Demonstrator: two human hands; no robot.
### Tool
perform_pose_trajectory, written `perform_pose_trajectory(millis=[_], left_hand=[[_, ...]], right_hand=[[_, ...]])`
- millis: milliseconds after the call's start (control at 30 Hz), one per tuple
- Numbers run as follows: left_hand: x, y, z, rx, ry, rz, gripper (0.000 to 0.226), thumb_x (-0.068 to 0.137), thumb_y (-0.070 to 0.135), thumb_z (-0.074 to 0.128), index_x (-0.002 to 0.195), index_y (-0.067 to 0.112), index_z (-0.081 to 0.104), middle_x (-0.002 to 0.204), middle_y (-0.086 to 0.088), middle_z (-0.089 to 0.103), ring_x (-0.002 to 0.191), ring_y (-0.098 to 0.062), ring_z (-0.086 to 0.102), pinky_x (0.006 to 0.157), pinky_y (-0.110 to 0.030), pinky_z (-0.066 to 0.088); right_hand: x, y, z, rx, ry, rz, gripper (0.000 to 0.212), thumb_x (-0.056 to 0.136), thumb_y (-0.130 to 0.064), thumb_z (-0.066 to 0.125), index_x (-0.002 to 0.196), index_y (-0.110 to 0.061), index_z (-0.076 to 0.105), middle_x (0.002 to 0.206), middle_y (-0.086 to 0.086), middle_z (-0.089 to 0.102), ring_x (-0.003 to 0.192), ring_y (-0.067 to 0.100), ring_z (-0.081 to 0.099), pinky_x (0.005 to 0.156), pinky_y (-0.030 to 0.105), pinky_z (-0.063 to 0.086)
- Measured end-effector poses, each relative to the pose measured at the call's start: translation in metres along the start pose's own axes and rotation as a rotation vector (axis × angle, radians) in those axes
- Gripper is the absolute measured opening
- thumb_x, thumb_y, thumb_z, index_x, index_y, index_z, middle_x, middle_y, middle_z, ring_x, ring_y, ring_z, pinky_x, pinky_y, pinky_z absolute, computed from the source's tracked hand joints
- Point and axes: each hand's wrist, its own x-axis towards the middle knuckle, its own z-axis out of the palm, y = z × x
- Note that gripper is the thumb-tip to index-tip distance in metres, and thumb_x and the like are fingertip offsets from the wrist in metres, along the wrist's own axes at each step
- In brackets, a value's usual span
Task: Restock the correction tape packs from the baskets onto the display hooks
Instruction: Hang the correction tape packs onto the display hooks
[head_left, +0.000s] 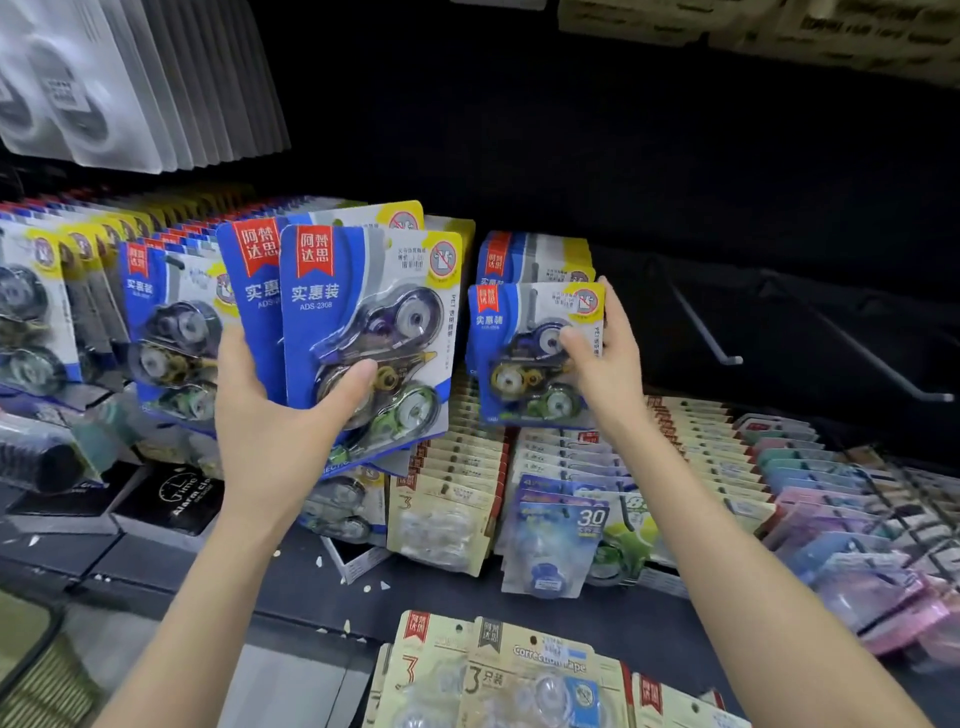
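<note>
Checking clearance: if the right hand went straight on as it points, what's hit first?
Likely the hanging stack of blue packs right behind the pack the right hand pinches; gap between them is unclear.

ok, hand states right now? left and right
Left hand: holding a stack of blue correction tape packs, thumb across the front.
Right hand: pinching a single blue pack.

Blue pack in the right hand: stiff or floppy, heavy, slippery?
Probably stiff: the pack looks flat though the right hand pinches only its right side. Likely light: the left hand holds a stack of packs in one grip. The clear bubble looks glossy, so possibly slippery; the card edge seems safer.
</note>
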Motion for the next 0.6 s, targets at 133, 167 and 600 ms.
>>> perform_pose_trajectory(millis=[133,167,600], left_hand=[[0.004,-0.003,-0.001,-0.008,0.011,-0.007,0.054,0.081,0.004,0.076,0.111,0.038,0.046,0.100,0.041,0.063,0.098,0.012,0.062,0.084,-0.009,0.048],[0.006,-0.004,-0.001,-0.014,0.016,-0.008,0.054,0.081,0.005,0.076,0.111,0.039,0.046,0.102,0.039,0.063,0.100,0.010,0.062,0.086,-0.011,0.048],[0.010,0.000,0.000,-0.194,-0.039,-0.118,0.055,0.068,0.022,0.076,0.116,0.034,0.052,0.108,0.022,0.071,0.105,-0.006,0.067,0.087,-0.023,0.055]], right_hand=[[0.032,0.009,0.014,-0.035,0.115,0.156,0.031,0.095,-0.017,0.062,0.124,-0.012,0.054,0.113,-0.001,0.064,0.104,0.013,0.062,0.099,0.044,0.051],[0.039,0.011,0.016,-0.047,0.136,0.170,0.027,0.095,-0.018,0.062,0.120,-0.011,0.055,0.109,-0.002,0.064,0.101,0.013,0.061,0.098,0.044,0.050],[-0.020,-0.031,-0.003,-0.234,0.301,0.044,0.032,0.096,-0.042,0.058,0.114,-0.016,0.055,0.092,-0.014,0.059,0.076,-0.007,0.055,0.064,0.008,0.039]])
